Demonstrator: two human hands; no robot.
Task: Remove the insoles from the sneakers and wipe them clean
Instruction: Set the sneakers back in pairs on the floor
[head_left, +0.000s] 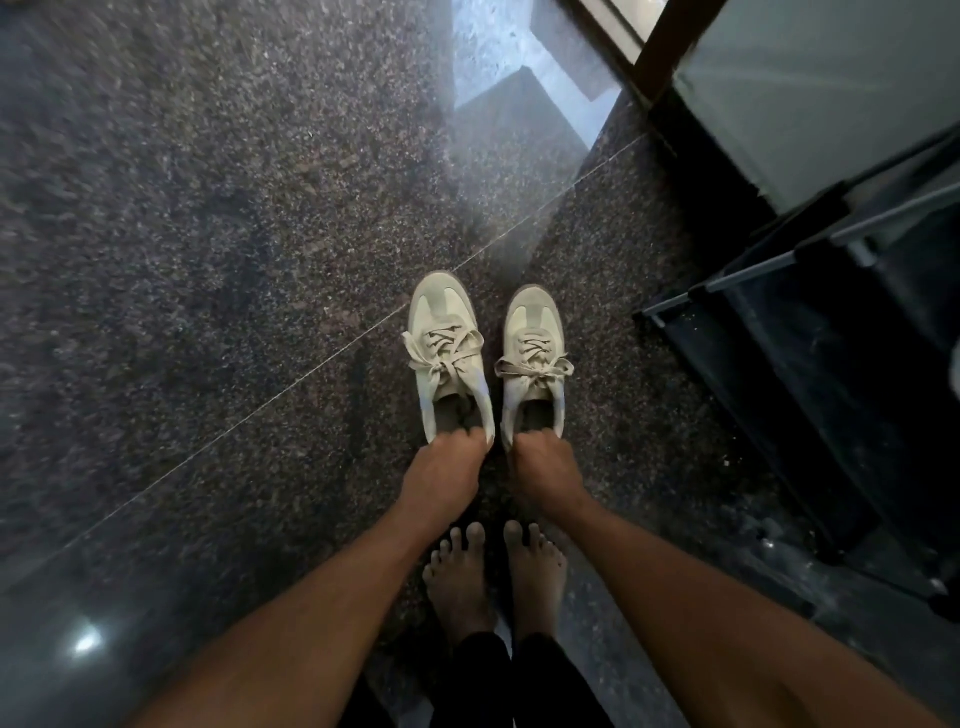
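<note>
Two pale beige sneakers with tied laces stand side by side on the dark speckled floor, toes pointing away from me. My left hand (444, 467) grips the heel of the left sneaker (447, 353), fingers hooked into its opening. My right hand (543, 467) grips the heel of the right sneaker (535, 358) the same way. The insoles lie hidden in the dark inside the shoes.
My bare feet (493, 577) stand just behind the sneakers. A black rack with metal rods (810, 312) stands at the right. A door frame (670, 47) and a frosted panel rise at the upper right. Polished granite floor (208, 260) stretches to the left.
</note>
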